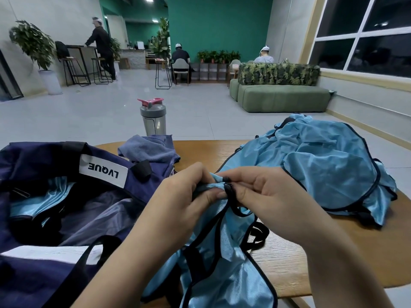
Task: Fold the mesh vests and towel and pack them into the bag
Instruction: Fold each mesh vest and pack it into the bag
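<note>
Crowding the wooden counter (289,258): an open navy bag (44,274) at lower left, a crumpled towel (151,150) and shaker bottle (153,117) behind it, heaped vests (329,167) at right. At centre, the left hand (178,196) and right hand (264,196) pinch a blue mesh vest (224,270), which hangs lengthwise toward the bottom edge.

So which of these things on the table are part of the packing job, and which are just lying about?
Part of the job:
- blue mesh vest, gripped by the left hand and right hand
- heap of blue vests
- towel
- navy bag, open, blue fabric already inside

Just lying about:
- shaker bottle
- green sofa
- stools
</note>
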Action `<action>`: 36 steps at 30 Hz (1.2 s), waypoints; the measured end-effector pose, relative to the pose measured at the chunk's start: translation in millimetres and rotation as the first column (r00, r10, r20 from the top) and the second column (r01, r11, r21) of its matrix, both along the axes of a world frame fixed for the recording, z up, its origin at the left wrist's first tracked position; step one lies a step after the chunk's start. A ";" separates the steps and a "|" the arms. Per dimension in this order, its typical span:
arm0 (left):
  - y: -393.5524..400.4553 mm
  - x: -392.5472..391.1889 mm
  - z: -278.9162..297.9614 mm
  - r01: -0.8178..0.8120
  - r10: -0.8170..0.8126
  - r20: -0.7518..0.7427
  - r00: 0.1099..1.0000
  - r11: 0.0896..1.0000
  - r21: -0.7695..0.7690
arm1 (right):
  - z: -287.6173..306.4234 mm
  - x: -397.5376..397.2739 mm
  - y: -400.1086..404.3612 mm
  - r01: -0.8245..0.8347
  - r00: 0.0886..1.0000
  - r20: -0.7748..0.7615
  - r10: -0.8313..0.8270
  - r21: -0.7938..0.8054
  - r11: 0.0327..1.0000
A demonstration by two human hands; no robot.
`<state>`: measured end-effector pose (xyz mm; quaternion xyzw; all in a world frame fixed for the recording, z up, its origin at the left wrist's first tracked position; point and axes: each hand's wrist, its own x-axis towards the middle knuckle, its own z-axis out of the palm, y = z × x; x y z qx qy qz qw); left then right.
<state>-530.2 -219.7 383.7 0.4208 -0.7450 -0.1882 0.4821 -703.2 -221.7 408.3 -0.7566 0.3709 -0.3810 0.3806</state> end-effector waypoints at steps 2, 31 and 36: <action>0.5 -0.1 0.1 -0.030 0.030 0.006 1.000 1.000 0.001 | 0.3 -1.0 1.3 -0.008 1.000 -0.002 0.008 -0.003 1.000; -60.1 25.0 110.9 0.019 0.037 0.422 0.906 0.992 -0.127 | 70.1 -8.2 -58.0 0.222 0.974 -0.009 -0.225 -0.120 0.968; -61.5 7.2 178.2 -0.025 0.166 0.605 0.779 0.972 -0.234 | 140.8 4.4 -76.2 0.243 0.778 -0.398 -0.486 -0.523 0.817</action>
